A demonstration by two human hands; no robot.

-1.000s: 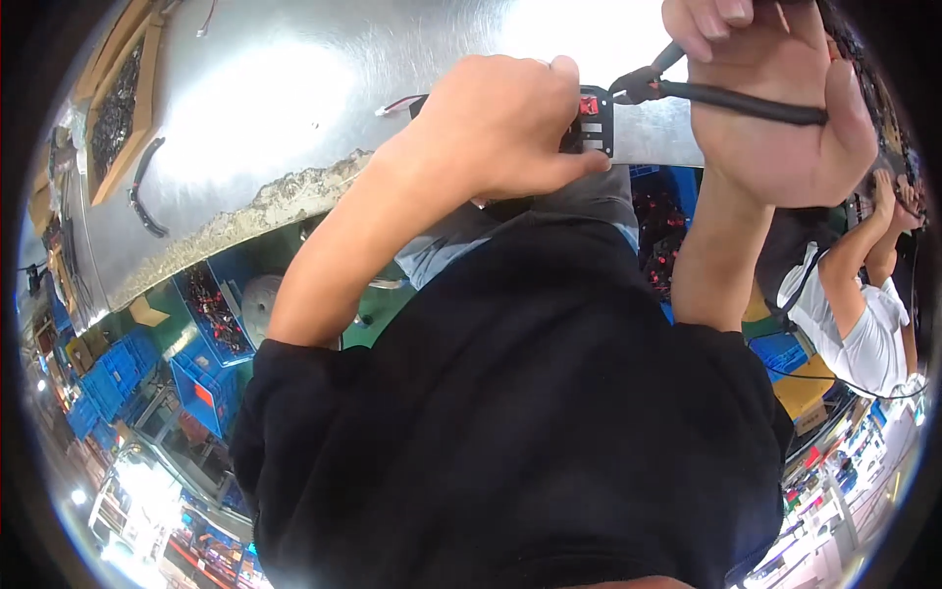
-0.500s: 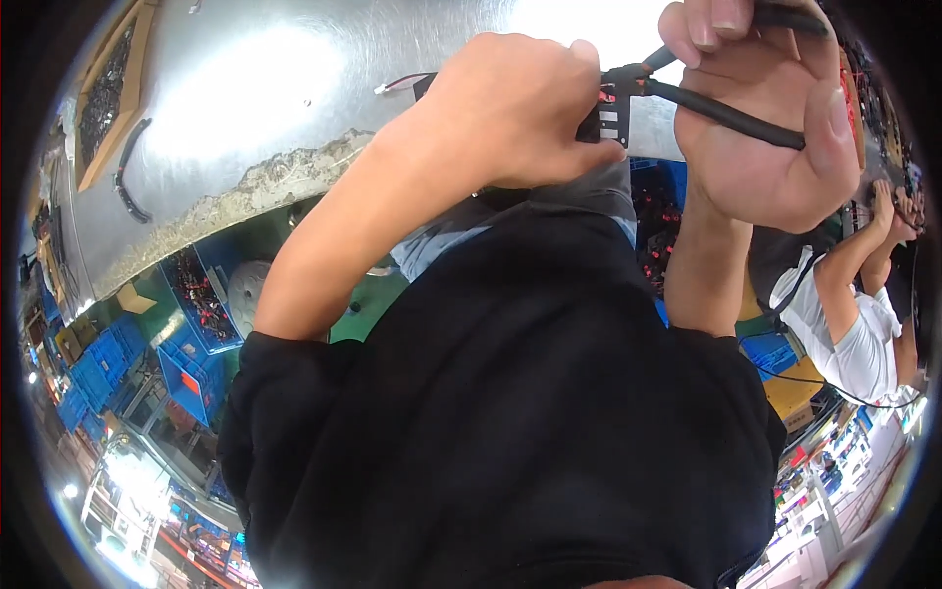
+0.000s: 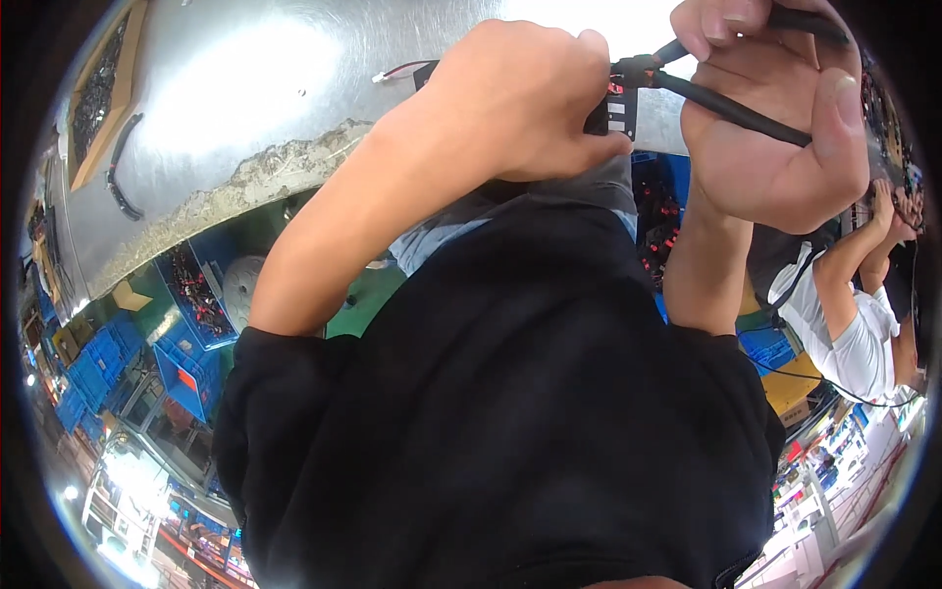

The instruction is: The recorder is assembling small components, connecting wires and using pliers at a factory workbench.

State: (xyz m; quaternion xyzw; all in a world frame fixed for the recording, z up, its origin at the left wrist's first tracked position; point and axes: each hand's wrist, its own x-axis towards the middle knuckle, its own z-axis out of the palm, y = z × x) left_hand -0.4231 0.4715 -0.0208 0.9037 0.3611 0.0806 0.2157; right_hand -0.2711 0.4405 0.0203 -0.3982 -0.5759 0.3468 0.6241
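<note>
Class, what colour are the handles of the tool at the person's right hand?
The handles are black; the head view shows them best.

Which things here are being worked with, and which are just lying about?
In use:
black-handled pliers, in the right hand
slotted black plate, in the left hand

Lying about:
curved black cable
open brown box
blue crate

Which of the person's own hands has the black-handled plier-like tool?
The right hand: its palm faces the camera, with the handles of the plier-like tool across it. The left hand shows its back instead, over the black plate.
</note>
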